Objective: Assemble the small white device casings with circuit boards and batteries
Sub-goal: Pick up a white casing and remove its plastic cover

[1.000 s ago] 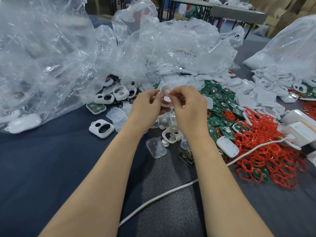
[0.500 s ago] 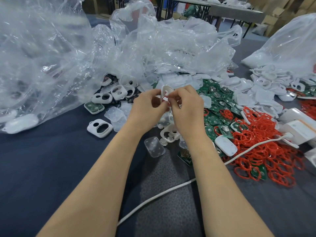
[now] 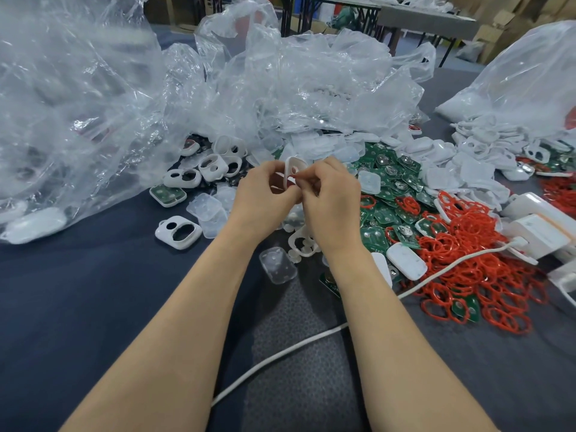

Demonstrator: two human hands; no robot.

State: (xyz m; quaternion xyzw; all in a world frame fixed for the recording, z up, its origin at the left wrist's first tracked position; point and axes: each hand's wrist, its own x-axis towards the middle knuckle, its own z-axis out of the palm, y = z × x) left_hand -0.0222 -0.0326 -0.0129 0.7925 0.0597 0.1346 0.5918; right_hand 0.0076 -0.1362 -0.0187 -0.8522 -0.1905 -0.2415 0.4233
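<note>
My left hand (image 3: 263, 194) and my right hand (image 3: 332, 198) meet above the table's middle and together pinch one small white casing (image 3: 294, 166) held upright. A bit of red ring shows inside the casing at my right fingertips. Green circuit boards (image 3: 389, 179) lie heaped just right of my hands. Red rubber rings (image 3: 473, 263) pile up further right. More white casings (image 3: 179, 232) with two holes lie to the left on the dark cloth, and clear plastic inserts (image 3: 277, 265) sit below my hands.
Big crumpled clear plastic bags (image 3: 93, 104) fill the left and back. Another bag of white parts (image 3: 523, 88) stands at the back right. White boxes (image 3: 539, 232) and a white cable (image 3: 311, 338) cross the right and front of the table.
Both hands stay together on the casing; it has been turned more upright between the fingers. The view has shifted slightly.
</note>
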